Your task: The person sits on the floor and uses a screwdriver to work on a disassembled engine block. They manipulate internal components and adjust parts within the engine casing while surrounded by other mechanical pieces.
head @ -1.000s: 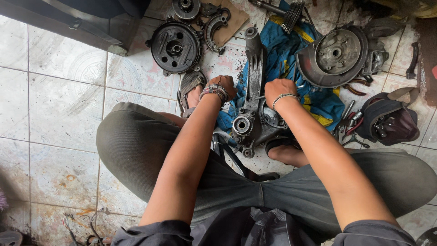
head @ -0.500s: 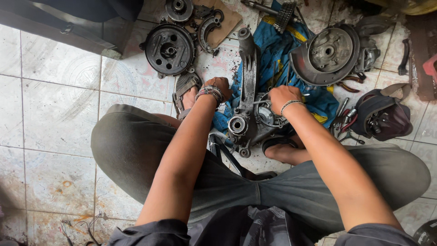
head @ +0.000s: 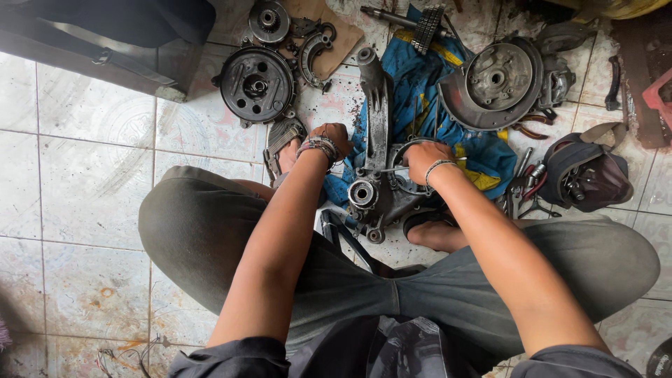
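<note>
Two bare hands work over a greasy metal engine casing (head: pixel 378 178) that lies on the tiled floor (head: pixel 77 140) between the squatting person's sandalled feet, partly on a blue and yellow cloth (head: pixel 420 84). The left hand (head: pixel 332 136), with beaded bracelets at the wrist, rests at the casing's left side beside its long upright arm; its fingers are curled downward, but what they grip cannot be told from above. The right hand (head: pixel 425 159), with a thin band at the wrist, is clenched over the casing's right side, where a thin metal rod (head: pixel 392 169) runs from under the fist toward the casing's middle. Beyond the left hand lies a round black drum plate (head: pixel 256 84), with a smaller gear part (head: pixel 269 19) and a curved brake shoe (head: pixel 315 49) on a piece of cardboard (head: pixel 346 31) just above it. Beyond the right hand stands a large grey hub with a backing plate (head: pixel 493 80). Pliers and other small tools (head: pixel 523 185) lie near a dark cap (head: pixel 584 175) at the right.
</note>
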